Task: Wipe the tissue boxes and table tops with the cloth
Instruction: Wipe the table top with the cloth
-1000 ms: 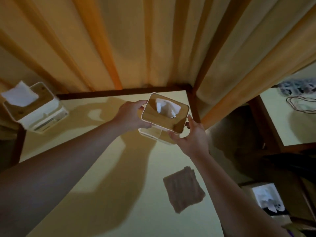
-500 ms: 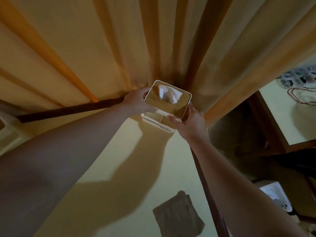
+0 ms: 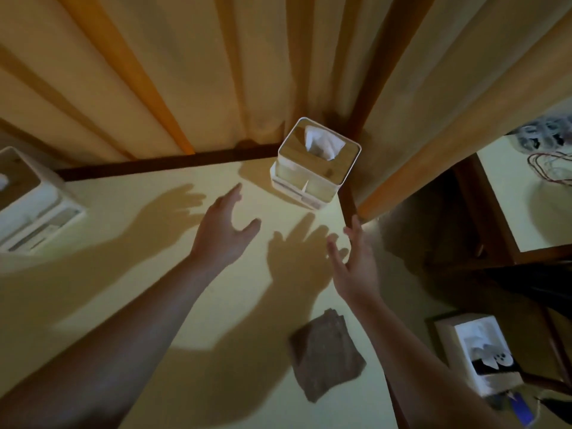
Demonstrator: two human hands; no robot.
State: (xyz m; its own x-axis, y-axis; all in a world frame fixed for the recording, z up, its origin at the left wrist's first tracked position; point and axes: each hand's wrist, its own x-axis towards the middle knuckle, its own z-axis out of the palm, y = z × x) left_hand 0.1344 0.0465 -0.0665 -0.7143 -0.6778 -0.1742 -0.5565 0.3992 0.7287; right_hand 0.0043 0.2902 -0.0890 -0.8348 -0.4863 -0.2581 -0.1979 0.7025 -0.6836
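1. Pale yellow table top point(image 3: 130, 274) with a dark wooden rim carries everything the task concerns; long hand and arm shadows lie across it.
2. At the far right corner of that table stands a white tissue box point(image 3: 315, 168) with a wood-toned lid, a tissue poking up through its slot. It sits upright, right against the corner of the rim and close to the curtain point(image 3: 185, 63) behind.
3. The left hand point(image 3: 224, 233) hovers above the table, near the box but apart from it, fingers spread and relaxed, grasping nothing.
4. The right hand point(image 3: 354, 258) is over the right edge of the table, likewise released, fingers straight and pointing toward the box, touching nothing.
5. A grey-brown cloth point(image 3: 326, 354) lies crumpled flat on the table near its right edge, on the near side of both hands, untouched.
6. A second white tissue box point(image 3: 34, 205) stands at the far left edge of the table.
7. Lower right, off the table, is another white box point(image 3: 476, 351).
8. A second table point(image 3: 526, 212) at the right holds a tangle of wires point(image 3: 551, 162).
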